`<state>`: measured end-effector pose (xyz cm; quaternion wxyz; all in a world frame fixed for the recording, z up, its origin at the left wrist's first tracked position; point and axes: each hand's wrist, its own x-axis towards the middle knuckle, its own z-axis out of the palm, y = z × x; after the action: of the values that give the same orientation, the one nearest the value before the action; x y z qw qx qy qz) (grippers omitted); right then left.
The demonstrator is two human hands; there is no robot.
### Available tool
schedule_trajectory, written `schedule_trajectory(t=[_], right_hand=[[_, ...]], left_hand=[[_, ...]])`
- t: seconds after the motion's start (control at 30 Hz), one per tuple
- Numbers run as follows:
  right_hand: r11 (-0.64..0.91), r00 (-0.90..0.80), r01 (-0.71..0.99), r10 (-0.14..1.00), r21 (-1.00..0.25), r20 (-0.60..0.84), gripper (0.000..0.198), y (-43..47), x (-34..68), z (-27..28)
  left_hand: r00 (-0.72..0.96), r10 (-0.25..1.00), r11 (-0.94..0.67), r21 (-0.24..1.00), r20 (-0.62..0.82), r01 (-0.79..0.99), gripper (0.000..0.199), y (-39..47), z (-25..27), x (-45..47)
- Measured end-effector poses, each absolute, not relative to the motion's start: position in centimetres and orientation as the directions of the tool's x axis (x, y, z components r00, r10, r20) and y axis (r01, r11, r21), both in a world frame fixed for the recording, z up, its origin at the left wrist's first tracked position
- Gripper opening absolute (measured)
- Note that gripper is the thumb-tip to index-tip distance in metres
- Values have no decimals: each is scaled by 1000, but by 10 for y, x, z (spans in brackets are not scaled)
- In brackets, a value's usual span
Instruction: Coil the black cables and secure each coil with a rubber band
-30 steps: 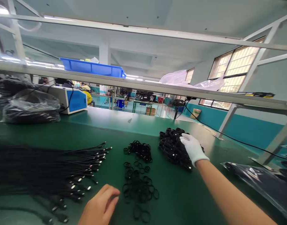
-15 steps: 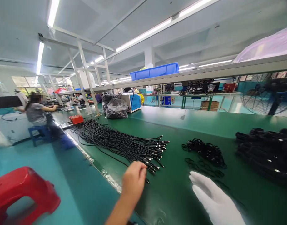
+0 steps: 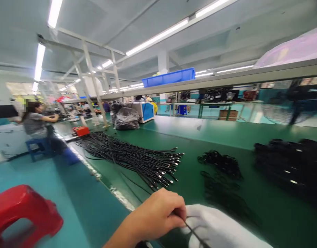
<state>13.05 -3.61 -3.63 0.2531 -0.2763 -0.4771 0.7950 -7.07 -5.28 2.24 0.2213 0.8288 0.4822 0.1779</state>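
Observation:
My left hand [image 3: 160, 213] is bare, with thumb and fingers closed on a thin black cable [image 3: 196, 235]. Against it is my right hand [image 3: 220, 224] in a white glove, blurred at the lower edge. The cable runs from my left fingers across the glove, between its thumb and fingers; some gloved fingertips are hidden. A large bundle of black cables [image 3: 122, 151] with metal plug ends lies on the green table just beyond my left hand. Small black loops [image 3: 221, 163] are piled farther right.
Coiled black cables [image 3: 290, 168] are heaped on the right of the table [image 3: 184, 137]. A black plastic bag [image 3: 126, 117], a blue-and-white machine [image 3: 147, 112] and an orange box [image 3: 80, 130] stand farther back. A red stool [image 3: 23, 210] is at lower left; a person [image 3: 35, 120] sits beyond.
My left hand has moved right, away from the bundle, drawing a cable with it. My gloved hand has come left and closed in to meet it. The view has shifted slightly.

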Motion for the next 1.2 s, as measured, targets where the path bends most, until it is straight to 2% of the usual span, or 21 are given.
schedule_trajectory(t=[0.07, 0.17, 0.27, 0.43, 0.63, 0.7, 0.83, 1.03, 1.1, 1.17, 1.2], right_hand=[[-559, -883, -122, 439, -820, -168, 44, -37, 127, -39], [-692, -943, -116, 301, -712, -139, 42, -29, 127, -54], [-760, -959, -127, 259, -638, -117, 40, -20, 132, -64], [-784, -978, -142, 206, -604, -37, 41, -20, 138, -57], [-816, -990, -126, 137, -564, 23, 43, -15, 137, -76], [-812, -987, -119, 158, -572, -19, 45, -12, 137, -88], [-775, -955, -161, 278, -612, -101, 51, -10, 135, -110], [-717, -924, -263, 380, -645, -46, 43, -19, 128, -112], [-702, -926, -305, 377, -643, 27, 46, -19, 138, -90], [-658, -902, -398, 408, -639, 142, 50, -13, 158, -61], [-618, -847, -508, 487, -601, 215, 47, -8, 170, -45]], left_hand=[[528, 834, -530, 505, 163, 681, 14, -46, 28, -45], [574, 806, -559, 504, 143, 658, 12, -29, 27, -23], [633, 771, -556, 561, 71, 614, 15, -13, 23, -15], [693, 718, -533, 694, 69, 484, 20, -4, 29, -12], [701, 708, -512, 748, 88, 422, 17, 4, 23, -10], [653, 749, -475, 780, 114, 408, 14, 5, 13, -10], [588, 781, -484, 798, 209, 360, 13, 4, 3, -11], [602, 769, -537, 728, 214, 426, 15, 0, 7, -8], [581, 789, -541, 670, 197, 508, 20, 1, -3, -12], [550, 814, -554, 533, 186, 640, 26, 2, -20, -24], [535, 821, -563, 435, 199, 702, 27, 2, -29, -33]])
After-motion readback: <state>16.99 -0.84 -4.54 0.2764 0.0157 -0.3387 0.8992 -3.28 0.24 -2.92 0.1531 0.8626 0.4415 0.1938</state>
